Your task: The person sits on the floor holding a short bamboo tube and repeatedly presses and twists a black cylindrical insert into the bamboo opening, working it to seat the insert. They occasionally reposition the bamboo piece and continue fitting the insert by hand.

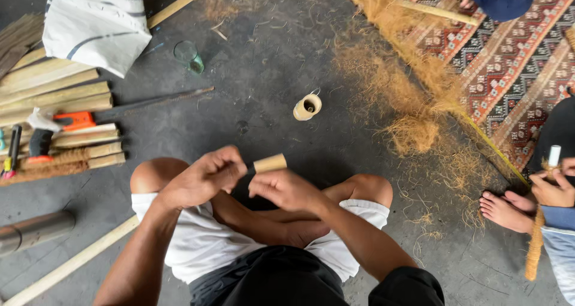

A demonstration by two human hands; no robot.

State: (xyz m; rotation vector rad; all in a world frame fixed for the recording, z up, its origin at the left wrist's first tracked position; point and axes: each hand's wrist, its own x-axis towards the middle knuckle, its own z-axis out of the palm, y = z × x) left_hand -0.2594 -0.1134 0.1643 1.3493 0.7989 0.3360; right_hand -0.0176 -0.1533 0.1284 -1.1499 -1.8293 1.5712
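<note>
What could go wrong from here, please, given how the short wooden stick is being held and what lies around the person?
The short stick is pinched only at its ends by the left hand and right hand, so it might slip onto the floor. The hand saw lies close beside the left knee, a possible cut hazard. The twine spool could roll if nudged.

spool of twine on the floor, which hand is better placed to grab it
Probably the right hand: it sits nearer the pale round spool of twine, and only its fingertips touch the short tan wooden cylinder. The left hand is farther away.
</note>
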